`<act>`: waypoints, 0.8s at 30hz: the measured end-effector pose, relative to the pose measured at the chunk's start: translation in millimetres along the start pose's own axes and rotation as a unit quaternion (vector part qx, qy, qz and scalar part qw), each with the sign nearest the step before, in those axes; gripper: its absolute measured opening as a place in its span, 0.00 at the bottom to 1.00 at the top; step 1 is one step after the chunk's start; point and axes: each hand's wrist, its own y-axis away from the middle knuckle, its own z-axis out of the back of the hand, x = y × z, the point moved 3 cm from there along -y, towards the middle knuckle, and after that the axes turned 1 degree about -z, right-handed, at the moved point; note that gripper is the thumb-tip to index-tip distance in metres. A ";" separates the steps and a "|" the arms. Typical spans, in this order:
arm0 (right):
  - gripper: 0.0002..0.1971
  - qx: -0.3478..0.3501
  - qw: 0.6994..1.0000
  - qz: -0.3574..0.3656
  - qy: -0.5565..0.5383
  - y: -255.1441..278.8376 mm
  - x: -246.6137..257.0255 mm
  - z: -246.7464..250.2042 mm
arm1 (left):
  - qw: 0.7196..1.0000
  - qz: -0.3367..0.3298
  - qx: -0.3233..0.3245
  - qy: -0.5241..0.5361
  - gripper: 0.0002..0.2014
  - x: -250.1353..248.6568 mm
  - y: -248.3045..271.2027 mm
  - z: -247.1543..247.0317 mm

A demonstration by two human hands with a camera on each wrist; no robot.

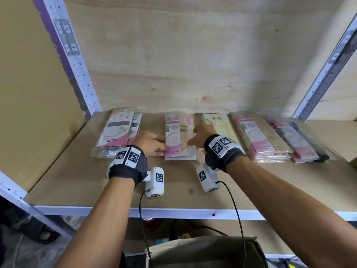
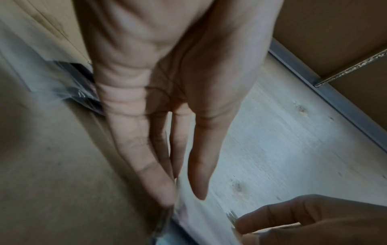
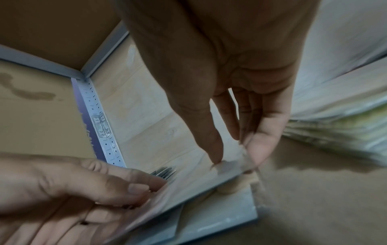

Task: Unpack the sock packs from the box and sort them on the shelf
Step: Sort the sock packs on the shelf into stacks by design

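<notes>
On the wooden shelf [image 1: 81, 182], the middle stack has a pink-and-beige sock pack [image 1: 178, 136] on top, and both hands are on it. My left hand [image 1: 154, 145] takes its left edge, thumb above and fingers at the side. Close up, the left hand [image 2: 184, 199] has long, nearly straight fingers meeting the pack's [image 2: 205, 220] plastic edge. My right hand [image 1: 199, 136] holds the right edge. In the right wrist view, the right hand [image 3: 236, 162] pinches the pack [image 3: 188, 187], which sits tilted above a white pack below. The cardboard box [image 1: 202, 248] stands under the shelf.
Other stacks lie in a row on the shelf: a pink-white one [image 1: 117, 130] at left, a yellow one [image 1: 222, 124], a pink-beige one [image 1: 258, 138] and a dark one [image 1: 301, 140] at right. Metal posts [image 1: 77, 60] flank the bay. A plywood back wall stands behind the row.
</notes>
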 end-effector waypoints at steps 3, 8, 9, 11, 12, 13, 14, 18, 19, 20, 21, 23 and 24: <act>0.23 0.002 1.000 0.006 0.021 -0.4 1.1 -1.9 | 1.000 0.001 0.003 0.008 0.24 0.3 0.1 0.3; 0.19 0.005 0.999 0.008 0.042 -0.8 1.0 -4.5 | 1.000 0.002 0.006 0.006 0.24 0.5 -0.7 1.1; 0.19 0.005 0.999 0.009 0.043 -0.6 0.6 -4.4 | 1.000 0.002 0.009 0.008 0.24 0.5 -0.6 0.6; 0.17 0.006 0.999 0.011 0.042 -1.1 -0.2 -4.8 | 1.000 -0.001 0.014 0.008 0.23 -0.3 0.3 -0.2; 0.16 0.005 0.999 0.013 0.042 -1.2 -0.7 -5.0 | 1.000 -0.002 0.016 0.009 0.23 -0.9 0.9 -0.8; 0.15 0.003 0.999 0.014 0.044 -1.3 -1.0 -5.1 | 1.000 -0.003 0.019 0.010 0.23 -1.2 1.4 -1.2; 0.14 0.002 0.999 0.015 0.048 -1.9 -1.6 -5.5 | 1.000 -0.003 0.020 0.011 0.22 -1.7 2.0 -1.6; 0.11 0.018 0.998 0.017 0.058 -2.9 -0.8 -5.8 | 1.000 -0.002 0.015 0.011 0.22 -2.2 2.9 -2.5; 0.11 0.019 0.998 0.018 0.062 -3.1 0.0 -5.4 | 1.000 -0.004 0.008 0.010 0.22 -1.9 3.2 -0.9; 0.10 0.017 0.997 0.020 0.070 -3.4 1.1 -4.6 | 1.000 -0.010 -0.005 0.004 0.22 -2.3 3.4 1.8; 0.12 0.010 0.996 0.027 0.083 -3.6 2.1 -3.3 | 0.999 -0.020 -0.024 -0.007 0.23 -2.3 2.8 6.4; 0.20 -0.019 0.992 0.055 0.112 -5.9 6.8 -0.5 | 0.996 -0.053 -0.071 -0.034 0.21 -3.7 2.7 20.4; 0.22 -0.037 0.990 0.076 0.116 -6.7 11.0 1.2 | 0.992 -0.072 -0.097 -0.044 0.19 -5.2 3.8 29.2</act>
